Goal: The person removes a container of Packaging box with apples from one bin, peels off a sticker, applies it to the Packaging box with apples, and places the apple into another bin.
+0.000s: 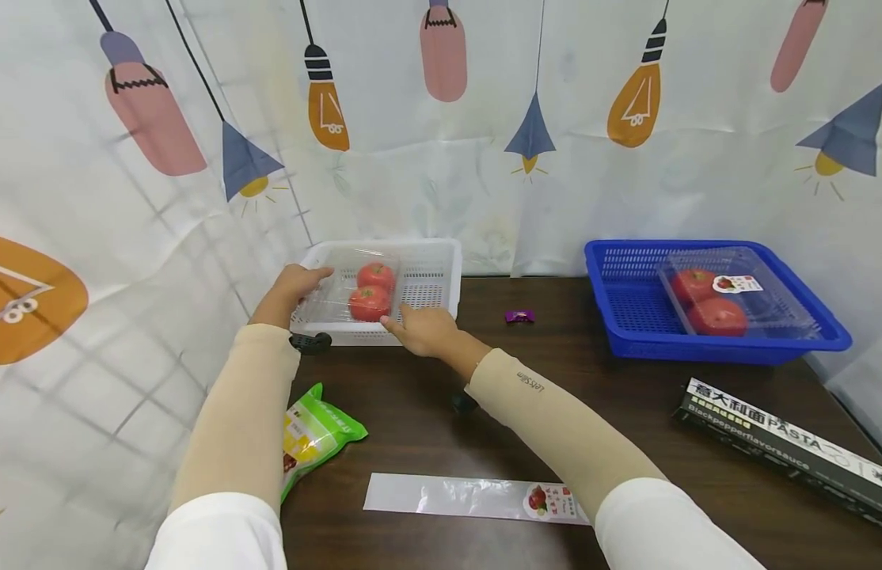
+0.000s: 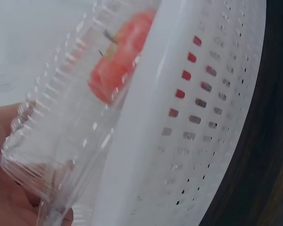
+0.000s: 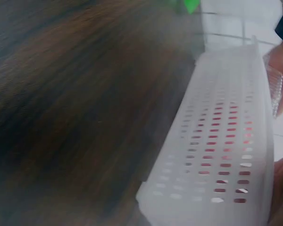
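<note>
While gripping the red-fruit clamshell (image 1: 350,286) tilted in the white basket (image 1: 451,277) with the left hand (image 1: 291,289), judge placement or removal unfinished. Cannot tell whether grasped by the right hand (image 1: 428,332) too. Count the labelled clamshell (image 1: 729,297) in the blue basket (image 1: 697,348) as apparently settled.

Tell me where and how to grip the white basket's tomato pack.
Probably hold the pack by opposite ends, from left and right. Its bare left end suits the left hand; the tomatoes sit toward the right, so the right hand should support there. The basket's front wall hinders a low approach.
</note>
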{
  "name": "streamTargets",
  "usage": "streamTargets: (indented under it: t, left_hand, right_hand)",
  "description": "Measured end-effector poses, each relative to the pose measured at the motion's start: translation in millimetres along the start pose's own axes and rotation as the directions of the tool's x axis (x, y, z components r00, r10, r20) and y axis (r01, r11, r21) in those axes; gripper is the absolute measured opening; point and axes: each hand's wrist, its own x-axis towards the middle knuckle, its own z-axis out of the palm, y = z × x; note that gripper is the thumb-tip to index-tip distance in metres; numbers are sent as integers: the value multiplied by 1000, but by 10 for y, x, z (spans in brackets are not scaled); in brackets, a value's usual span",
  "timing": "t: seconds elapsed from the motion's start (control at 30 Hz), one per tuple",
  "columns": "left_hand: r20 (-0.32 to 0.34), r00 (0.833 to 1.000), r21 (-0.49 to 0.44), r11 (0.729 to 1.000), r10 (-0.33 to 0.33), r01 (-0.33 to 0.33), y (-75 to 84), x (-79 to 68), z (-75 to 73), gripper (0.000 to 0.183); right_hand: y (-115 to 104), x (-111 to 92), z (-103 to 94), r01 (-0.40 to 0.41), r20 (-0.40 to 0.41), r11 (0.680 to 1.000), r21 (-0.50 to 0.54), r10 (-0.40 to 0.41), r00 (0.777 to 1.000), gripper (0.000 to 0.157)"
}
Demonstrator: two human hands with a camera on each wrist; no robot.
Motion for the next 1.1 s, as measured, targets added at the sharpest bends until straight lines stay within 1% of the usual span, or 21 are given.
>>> streamTargets:
  t: [0.03, 0.13, 0.23, 0.3, 0.37, 0.43, 0.47, 0.53, 0.63, 0.73, 0.8, 0.87, 0.93, 1.0, 1.07, 1.1]
  left_hand:
    - [4, 1000, -12, 1000, -10, 10, -3, 3, 1, 78]
    - [4, 1000, -6, 1000, -16, 16, -7, -4, 19, 83]
    - [23, 1000, -34, 999, -19, 20, 4, -27, 46, 90]
    - [63, 998, -93, 995, -20, 26, 11, -37, 54, 91]
    - [102, 995, -168, 985, -15, 32, 15, -47, 51, 88]
    - [120, 993, -230, 973, 3, 25, 23, -61, 37, 83]
    - [121, 993, -263, 965, 12, 21, 29, -69, 29, 80]
    - [101, 995, -303, 953, 24, 8, 52, -82, 10, 75]
    - [70, 997, -345, 938, 43, -16, 107, -109, -27, 74]
    - [50, 997, -367, 930, 60, -37, 176, -152, -69, 74]
    - [46, 996, -391, 919, 73, -49, 228, -195, -94, 75]
    - [41, 995, -418, 906, 86, -62, 281, -240, -121, 77]
    - [40, 995, -459, 886, 94, -65, 348, -298, -136, 78]
    - [43, 994, -515, 855, 101, -65, 420, -351, -137, 77]
    - [42, 993, -553, 831, 106, -65, 504, -412, -113, 74]
    - [40, 993, -565, 822, 110, -68, 546, -445, -94, 72]
  right_hand:
    - [-6, 14, -12, -7, 8, 1000, 27, 7, 1000, 82]
    - [-7, 54, -56, -13, 28, 994, 113, 9, 1000, 81]
    - [3, 81, -90, -7, 44, 981, 194, -1, 999, 77]
    - [6, 98, -100, -6, 45, 972, 236, -5, 999, 74]
    - [9, 116, -103, -5, 30, 962, 273, -3, 1000, 73]
    - [8, 128, -110, -10, 3, 951, 308, 9, 1000, 72]
    - [8, 133, -117, -13, -11, 943, 331, 17, 1000, 72]
    - [12, 139, -131, -20, -40, 928, 372, 38, 998, 71]
    - [21, 129, -161, -43, -74, 905, 423, 82, 994, 70]
    - [26, 92, -206, -73, -93, 868, 491, 135, 986, 69]
    - [36, 68, -241, -86, -103, 835, 543, 168, 980, 70]
    - [45, 40, -283, -93, -102, 786, 611, 194, 976, 71]
    - [62, 15, -319, -91, -99, 736, 671, 210, 973, 74]
    - [80, -15, -356, -92, -88, 673, 734, 229, 969, 76]
    - [94, -60, -392, -78, -79, 591, 803, 234, 969, 78]
    - [99, -86, -409, -69, -74, 545, 836, 237, 969, 78]
